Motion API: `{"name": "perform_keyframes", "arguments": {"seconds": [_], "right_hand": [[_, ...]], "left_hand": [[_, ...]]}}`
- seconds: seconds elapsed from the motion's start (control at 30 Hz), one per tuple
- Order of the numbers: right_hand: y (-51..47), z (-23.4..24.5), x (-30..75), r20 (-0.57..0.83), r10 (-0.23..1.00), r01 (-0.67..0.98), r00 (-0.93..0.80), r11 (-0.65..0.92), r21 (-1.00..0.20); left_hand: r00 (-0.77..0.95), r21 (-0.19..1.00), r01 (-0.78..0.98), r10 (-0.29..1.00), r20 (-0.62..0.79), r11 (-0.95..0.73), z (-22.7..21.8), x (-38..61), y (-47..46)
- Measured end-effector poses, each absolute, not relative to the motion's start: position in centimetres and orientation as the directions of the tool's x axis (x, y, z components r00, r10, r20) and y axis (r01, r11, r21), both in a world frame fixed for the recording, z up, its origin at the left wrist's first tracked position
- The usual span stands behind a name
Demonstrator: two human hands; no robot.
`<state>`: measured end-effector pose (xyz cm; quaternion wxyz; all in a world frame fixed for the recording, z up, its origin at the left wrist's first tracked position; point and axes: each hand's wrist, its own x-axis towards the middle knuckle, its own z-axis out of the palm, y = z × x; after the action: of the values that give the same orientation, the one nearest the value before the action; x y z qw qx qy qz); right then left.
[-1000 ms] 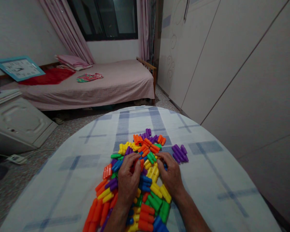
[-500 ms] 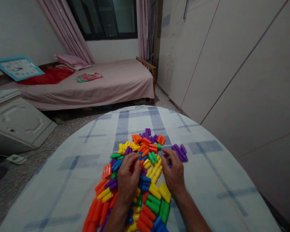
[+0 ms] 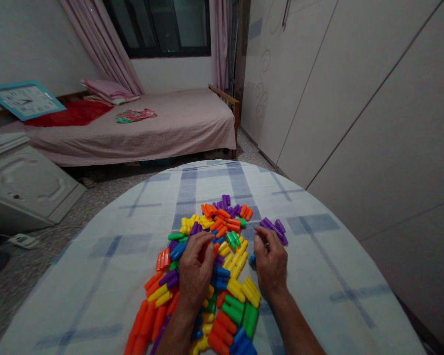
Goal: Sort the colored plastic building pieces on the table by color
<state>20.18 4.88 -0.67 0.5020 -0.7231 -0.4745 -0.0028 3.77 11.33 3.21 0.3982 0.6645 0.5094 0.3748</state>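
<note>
Resting on the heap of plastic blocks [image 3: 210, 266] in the lower middle of the frame, your left hand [image 3: 196, 273] lies palm down with its fingers [image 3: 203, 241] curled together on a reddish block among the blue and yellow ones; whether they truly pinch it, I cannot tell. Your right hand [image 3: 271, 261] sits at the heap's right edge, fingers drawn together near the small purple cluster [image 3: 276, 229], which lies just apart from the main pile. A blue block [image 3: 252, 259] peeps out at that hand's left edge; whether it is gripped or merely touched is hidden.

The blocks sprawl over the checked cloth of the round worktop [image 3: 318, 276], orange ones trailing toward the lower left, green ones close to your wrists.

To handle this well, I judge you should keep the left hand as a steady anchor so the heap doesn't slide, and let the right fingers close on one block only, by its long sides. These rounded pieces likely roll, so lift cleanly instead of dragging. Keep any purple pieces laid parallel, touching their neighbours.
</note>
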Motion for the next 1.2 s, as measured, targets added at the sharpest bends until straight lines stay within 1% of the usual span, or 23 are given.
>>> {"name": "perform_keyframes", "arguments": {"seconds": [0.13, 0.3, 0.4, 0.57, 0.63, 0.73, 0.83, 0.9, 1.03, 1.2], "right_hand": [[5.1, -0.7, 19.3, 0.44, 0.731, 0.719, 0.522, -0.101, -0.687], [5.3, -0.9, 19.1, 0.442, 0.753, 0.747, 0.487, -0.097, -0.658], [5.4, -0.9, 19.7, 0.472, 0.728, 0.749, 0.498, -0.087, -0.656], [5.2, -0.4, 20.5, 0.547, 0.634, 0.745, 0.547, -0.071, -0.663], [5.0, -0.2, 20.4, 0.56, 0.629, 0.747, 0.539, -0.05, -0.663], [5.0, 0.0, 19.5, 0.554, 0.691, 0.755, 0.464, 0.018, -0.655], [5.3, 0.2, 18.5, 0.516, 0.794, 0.755, 0.322, 0.113, -0.645], [5.6, 0.4, 18.1, 0.488, 0.838, 0.75, 0.244, 0.156, -0.643], [5.9, 0.5, 18.0, 0.458, 0.873, 0.747, 0.166, 0.192, -0.636], [6.1, 0.2, 18.0, 0.451, 0.884, 0.751, 0.127, 0.211, -0.626]], "left_hand": [[0.201, 0.911, 0.379, 0.975, 0.091, -0.163, 3.2, 3.8, 11.4], [0.203, 0.91, 0.379, 0.974, 0.097, -0.169, 3.2, 3.7, 11.4], [0.205, 0.907, 0.381, 0.973, 0.106, -0.179, 3.3, 3.7, 11.3], [0.207, 0.904, 0.382, 0.971, 0.122, -0.195, 3.3, 3.8, 11.4], [0.21, 0.901, 0.385, 0.969, 0.128, -0.202, 3.3, 3.9, 11.4], [0.21, 0.895, 0.391, 0.968, 0.14, -0.215, 3.3, 3.8, 11.3], [0.202, 0.885, 0.403, 0.966, 0.161, -0.232, 3.3, 3.8, 11.3], [0.183, 0.875, 0.421, 0.967, 0.175, -0.238, 3.2, 3.8, 11.3], [0.148, 0.833, 0.493, 0.968, 0.205, -0.252, 2.9, 3.8, 11.5], [0.238, 0.771, 0.568, 0.954, 0.18, -0.287, 2.6, 3.9, 11.5]]}}
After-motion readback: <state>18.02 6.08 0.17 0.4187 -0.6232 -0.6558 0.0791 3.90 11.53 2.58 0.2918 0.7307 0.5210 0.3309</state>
